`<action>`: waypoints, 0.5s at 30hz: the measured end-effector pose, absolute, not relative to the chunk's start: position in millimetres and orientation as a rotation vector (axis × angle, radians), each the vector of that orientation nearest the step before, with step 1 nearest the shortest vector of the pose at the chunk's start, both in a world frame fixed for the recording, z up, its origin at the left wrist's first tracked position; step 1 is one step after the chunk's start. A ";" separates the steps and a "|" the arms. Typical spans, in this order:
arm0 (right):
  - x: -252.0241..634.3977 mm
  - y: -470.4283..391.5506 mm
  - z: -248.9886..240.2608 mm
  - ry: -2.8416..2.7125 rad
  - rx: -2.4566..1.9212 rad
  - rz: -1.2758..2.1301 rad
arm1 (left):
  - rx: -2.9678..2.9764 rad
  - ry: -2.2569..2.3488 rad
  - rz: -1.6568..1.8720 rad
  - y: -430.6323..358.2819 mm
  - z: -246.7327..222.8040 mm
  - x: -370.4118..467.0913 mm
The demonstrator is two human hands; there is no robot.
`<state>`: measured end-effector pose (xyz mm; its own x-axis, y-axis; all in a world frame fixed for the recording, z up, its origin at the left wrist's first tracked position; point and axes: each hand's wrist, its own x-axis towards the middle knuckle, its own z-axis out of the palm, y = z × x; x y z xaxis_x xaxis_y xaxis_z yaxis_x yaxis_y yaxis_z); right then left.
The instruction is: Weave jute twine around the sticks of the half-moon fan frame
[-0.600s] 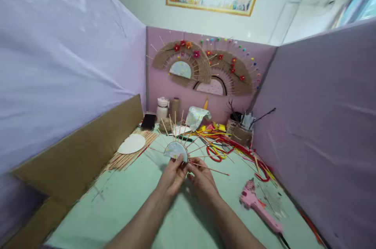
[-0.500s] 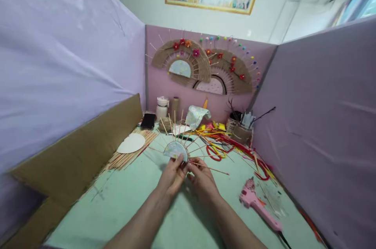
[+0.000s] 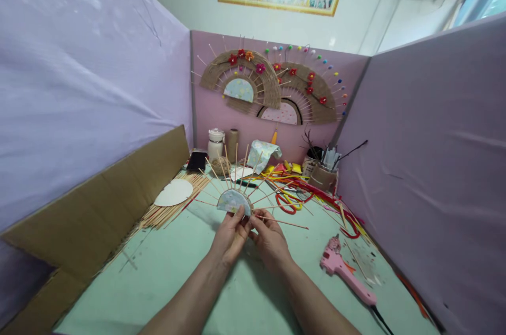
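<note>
A half-round piece covered in pale blue patterned fabric (image 3: 233, 201) is held up over the table, with thin wooden sticks (image 3: 236, 166) fanning out from its curved edge. My left hand (image 3: 233, 232) grips its lower right part, the thumb lying on the front face. Close beside it, my right hand (image 3: 270, 233) pinches at the right corner, around the base of the lowest stick (image 3: 286, 223), which points right. What exactly lies between the right fingertips is partly hidden.
A pink glue gun (image 3: 348, 273) lies at the right. Loose wooden sticks (image 3: 158, 212) and a white oval piece (image 3: 173, 192) lie left, by a cardboard strip (image 3: 118, 192). Scissors (image 3: 286, 202), pipe cleaners and a jar (image 3: 216, 144) are at the back. Finished fans (image 3: 312, 93) hang behind.
The view has shifted slightly. My hands keep the same hold, and the half-round piece with its sticks has turned very little.
</note>
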<state>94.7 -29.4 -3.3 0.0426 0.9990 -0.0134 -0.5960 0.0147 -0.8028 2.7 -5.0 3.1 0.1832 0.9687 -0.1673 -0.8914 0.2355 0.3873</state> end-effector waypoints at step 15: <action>120.8 -34.9 11.5 -0.886 -0.868 1.481 | 0.219 0.467 1.230 1.4 14.5 -13.2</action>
